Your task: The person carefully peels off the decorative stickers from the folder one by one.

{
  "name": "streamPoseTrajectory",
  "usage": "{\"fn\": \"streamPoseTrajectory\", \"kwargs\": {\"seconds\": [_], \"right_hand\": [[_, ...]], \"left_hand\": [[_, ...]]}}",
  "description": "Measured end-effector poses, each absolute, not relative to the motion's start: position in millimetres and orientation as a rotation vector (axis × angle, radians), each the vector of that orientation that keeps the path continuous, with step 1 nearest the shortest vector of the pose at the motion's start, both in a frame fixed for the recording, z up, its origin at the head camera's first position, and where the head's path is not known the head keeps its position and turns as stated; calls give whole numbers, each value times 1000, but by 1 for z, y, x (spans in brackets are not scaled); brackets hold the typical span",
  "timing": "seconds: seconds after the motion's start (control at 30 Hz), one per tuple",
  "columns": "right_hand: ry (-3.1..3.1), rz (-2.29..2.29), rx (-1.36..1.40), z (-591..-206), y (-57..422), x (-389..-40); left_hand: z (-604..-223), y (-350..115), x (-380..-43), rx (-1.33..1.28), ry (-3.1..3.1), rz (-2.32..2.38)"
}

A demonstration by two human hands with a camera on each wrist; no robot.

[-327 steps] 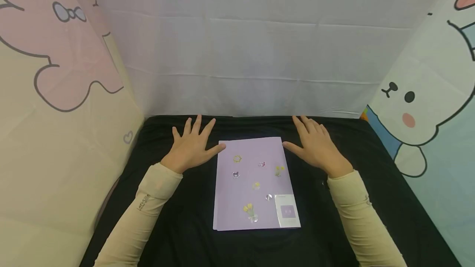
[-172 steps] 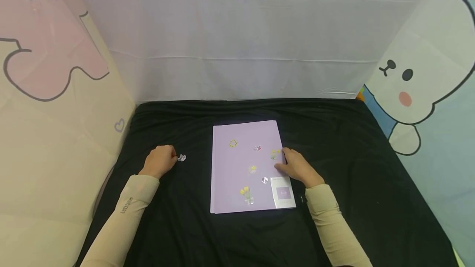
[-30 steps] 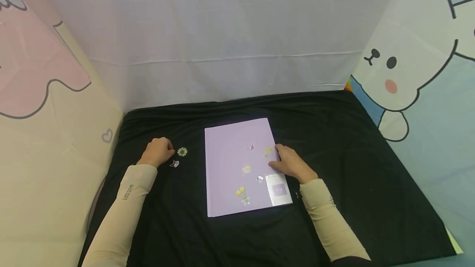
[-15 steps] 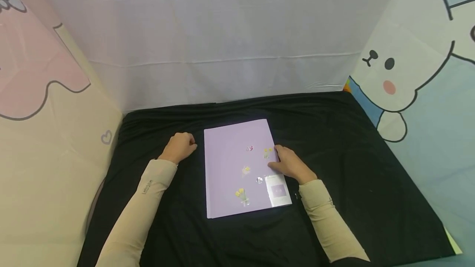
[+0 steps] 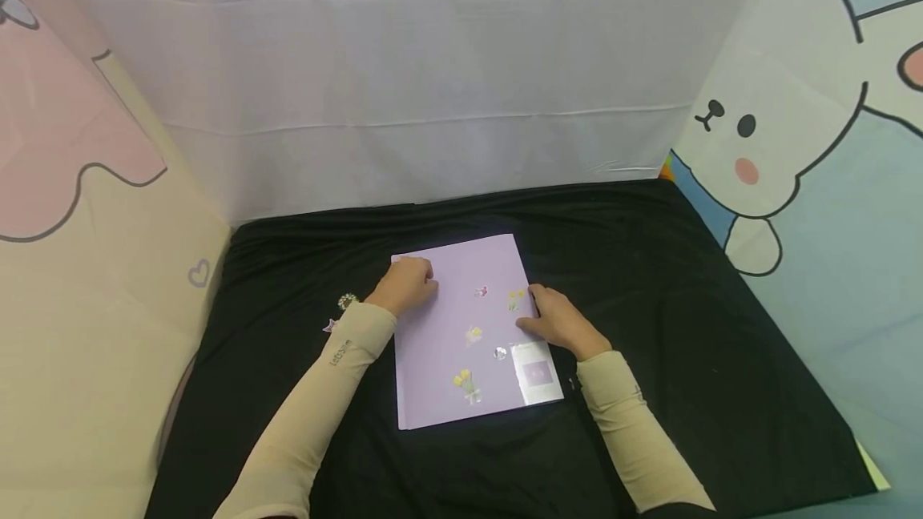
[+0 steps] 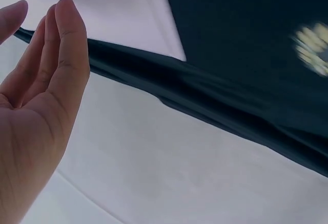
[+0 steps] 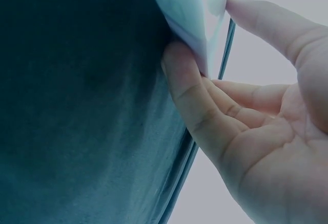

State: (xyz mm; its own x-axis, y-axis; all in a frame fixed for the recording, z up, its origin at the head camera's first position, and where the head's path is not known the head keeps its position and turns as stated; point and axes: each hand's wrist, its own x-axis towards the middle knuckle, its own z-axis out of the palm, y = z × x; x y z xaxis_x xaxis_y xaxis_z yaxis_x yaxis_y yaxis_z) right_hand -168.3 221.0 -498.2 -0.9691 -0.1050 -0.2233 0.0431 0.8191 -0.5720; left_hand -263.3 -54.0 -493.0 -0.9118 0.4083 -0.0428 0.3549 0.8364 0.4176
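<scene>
A lilac folder (image 5: 433, 351) lies on the black cloth, a white label (image 5: 517, 363) at its lower right corner. My right hand (image 5: 566, 323) grips its right edge, thumb on top; in the right wrist view, fingers (image 7: 184, 73) reach to the edge's underside. Over the folder's upper left part is my left hand (image 5: 404, 285), holding nothing; its fingers (image 6: 72, 49) stand apart from the thumb in the left wrist view. Stickers on the cover include yellow tulips (image 5: 464, 380), a pale yellow flower (image 5: 473, 335), a small pink one (image 5: 481, 291) and a round silvery one (image 5: 500, 353).
Left of the folder, a wreath sticker (image 5: 342, 300) and a small pinkish sticker (image 5: 330, 326) lie on the black cloth (image 5: 685, 327), beside the left sleeve. A white curtain (image 5: 433, 62) hangs behind, with printed cloth walls at both sides.
Earlier, the wreath and a small silvery sticker went from the cover to the cloth at left. In the last second my left hand moved right, from those stickers to over the folder. My right hand stayed.
</scene>
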Motion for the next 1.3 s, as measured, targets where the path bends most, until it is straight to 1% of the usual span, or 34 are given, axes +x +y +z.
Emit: {"fn": "streamPoseTrajectory", "kwargs": {"seconds": [0.3, 0.57, 0.83, 1.3], "right_hand": [[2762, -871, -36, -498, 220, -168], [2772, -855, -65, -499, 222, -167], [2774, -865, -71, -499, 221, -168], [2761, -904, -56, -497, 221, -167]], "left_hand": [[-502, -13, -256, 823, 2898, 594], [-503, 7, -247, 840, 2852, 625], [-507, 13, -246, 894, 2855, 653], [-510, 15, -246, 883, 2817, 734]]}}
